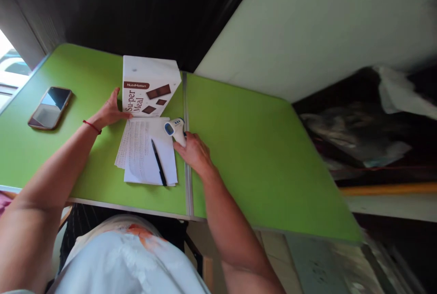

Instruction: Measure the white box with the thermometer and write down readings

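Through the head view, I have my left grip (111, 111) spread, thumb at the lower corner of the Su-per Meal box (139, 75). My right grip (195, 150) clasps the infrared thermometer (176, 131) by the sheets' (138, 157) upper right corner; a black pen (159, 162) lies across them on the green desk (256, 162).
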{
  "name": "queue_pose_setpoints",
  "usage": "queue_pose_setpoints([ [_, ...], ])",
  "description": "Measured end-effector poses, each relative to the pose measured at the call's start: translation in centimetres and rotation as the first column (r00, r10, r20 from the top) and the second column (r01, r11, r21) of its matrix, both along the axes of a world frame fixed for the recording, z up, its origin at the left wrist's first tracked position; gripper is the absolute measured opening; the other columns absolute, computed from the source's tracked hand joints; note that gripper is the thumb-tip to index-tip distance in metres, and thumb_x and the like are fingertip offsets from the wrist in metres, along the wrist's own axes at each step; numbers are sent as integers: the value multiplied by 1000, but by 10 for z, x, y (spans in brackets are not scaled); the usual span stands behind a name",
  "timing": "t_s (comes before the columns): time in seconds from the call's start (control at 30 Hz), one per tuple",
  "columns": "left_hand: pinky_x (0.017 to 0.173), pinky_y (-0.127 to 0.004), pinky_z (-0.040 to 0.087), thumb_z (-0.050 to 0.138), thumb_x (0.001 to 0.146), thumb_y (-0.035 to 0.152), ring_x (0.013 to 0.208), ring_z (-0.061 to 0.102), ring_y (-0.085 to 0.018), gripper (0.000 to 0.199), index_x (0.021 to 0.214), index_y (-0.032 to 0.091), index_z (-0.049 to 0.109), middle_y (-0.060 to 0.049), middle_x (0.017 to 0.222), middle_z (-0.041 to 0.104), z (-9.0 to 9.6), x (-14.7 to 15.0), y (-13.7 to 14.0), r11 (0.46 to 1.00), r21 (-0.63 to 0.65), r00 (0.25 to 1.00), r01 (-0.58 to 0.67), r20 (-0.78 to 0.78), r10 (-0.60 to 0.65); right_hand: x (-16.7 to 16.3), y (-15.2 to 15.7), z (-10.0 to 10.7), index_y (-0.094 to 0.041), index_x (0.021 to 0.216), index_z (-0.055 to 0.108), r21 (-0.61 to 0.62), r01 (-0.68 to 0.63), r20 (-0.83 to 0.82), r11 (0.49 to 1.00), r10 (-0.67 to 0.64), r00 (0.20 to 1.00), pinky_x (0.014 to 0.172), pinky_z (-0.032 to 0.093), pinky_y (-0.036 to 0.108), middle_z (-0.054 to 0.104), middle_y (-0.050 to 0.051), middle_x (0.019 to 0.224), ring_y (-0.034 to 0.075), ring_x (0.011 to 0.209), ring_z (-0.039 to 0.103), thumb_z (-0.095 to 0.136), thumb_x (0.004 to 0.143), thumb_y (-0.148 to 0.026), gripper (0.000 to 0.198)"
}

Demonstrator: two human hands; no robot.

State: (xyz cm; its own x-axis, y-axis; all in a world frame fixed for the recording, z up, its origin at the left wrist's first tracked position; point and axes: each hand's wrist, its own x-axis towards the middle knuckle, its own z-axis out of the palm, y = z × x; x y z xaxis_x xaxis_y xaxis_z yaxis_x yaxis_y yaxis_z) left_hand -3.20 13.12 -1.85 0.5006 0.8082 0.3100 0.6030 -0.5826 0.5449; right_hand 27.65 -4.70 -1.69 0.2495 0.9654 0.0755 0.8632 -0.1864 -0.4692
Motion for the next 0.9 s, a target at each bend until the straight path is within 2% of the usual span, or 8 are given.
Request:
queue_pose_setpoints([
  [0.1, 99, -48, 58, 77, 80, 55, 124, 66, -34, 91, 152, 13, 42, -22, 139, 66, -2, 12, -4, 987, -160, 977, -7, 208, 41, -6, 5, 11, -21, 94, 68, 147, -19, -262, 989, 58, 963, 60, 43, 31, 68, 5, 83, 19, 68, 57, 74, 78, -43, 28],
  [0.17, 99, -49, 58, 76, 79, 62, 122, 68, -35, 85, 144, 14, 51, -20, 136, 69, 2, 15, -11, 975, -223, 946, 20, 320, 54, -17, 8, 22, -22, 102, 68, 263, -46, -462, 964, 168, 871, 62, 45, 31, 69, 3, 84, 18, 69, 57, 71, 78, -49, 36],
  [0.23, 97, -48, 59, 70, 82, 68, 116, 71, -34, 77, 136, 16, 58, -19, 131, 73, 6, 18, -18, 971, -236, 926, 38, 372, 55, -33, 12, 31, -23, 103, 68, 326, -72, -618, 942, 270, 738, 61, 46, 30, 65, -1, 78, 16, 66, 53, 68, 79, -51, 37],
  [0.33, 93, -45, 59, 58, 90, 73, 110, 73, -31, 69, 129, 16, 62, -18, 126, 75, 10, 21, -27, 975, -223, 923, 3, 376, 83, -62, 19, 33, -24, 87, 63, 317, -88, -783, 944, 313, 537, 58, 44, 28, 57, -5, 68, 13, 60, 47, 69, 76, -50, 29],
  [0.47, 89, -44, 58, 43, 96, 76, 106, 72, -30, 72, 130, 15, 63, -16, 121, 76, 10, 24, -34, 979, -184, 950, -87, 281, 137, -90, 22, 19, -25, 80, 57, 243, 26, -903, 970, 217, 372, 55, 43, 27, 55, -6, 64, 12, 57, 47, 71, 72, -53, 33],
  [0.63, 82, -40, 56, 29, 100, 79, 91, 72, -28, 74, 120, 19, 68, -11, 101, 77, 11, 24, -39, 982, -138, 969, -125, 194, 150, -98, 15, 5, -25, 80, 56, 231, 48, -923, 972, 204, 326, 52, 41, 27, 55, -5, 63, 12, 56, 48, 68, 77, -64, 42],
  [0.8, 77, -40, 56, 28, 99, 81, 89, 71, -28, 73, 111, 21, 67, -10, 98, 76, 12, 23, -41, 990, -95, 975, -103, 185, 119, -101, 15, 5, -24, 80, 57, 264, 39, -899, 964, 232, 371, 55, 41, 28, 55, -4, 65, 12, 57, 46, 69, 79, -67, 45],
  [0.9, 76, -40, 56, 29, 100, 81, 85, 70, -27, 72, 113, 21, 67, -11, 96, 76, 13, 22, -42, 991, -92, 977, -94, 182, 110, -105, 15, 8, -24, 81, 58, 258, 41, -916, 965, 230, 330, 52, 40, 27, 54, -4, 66, 12, 57, 46, 69, 79, -68, 45],
])
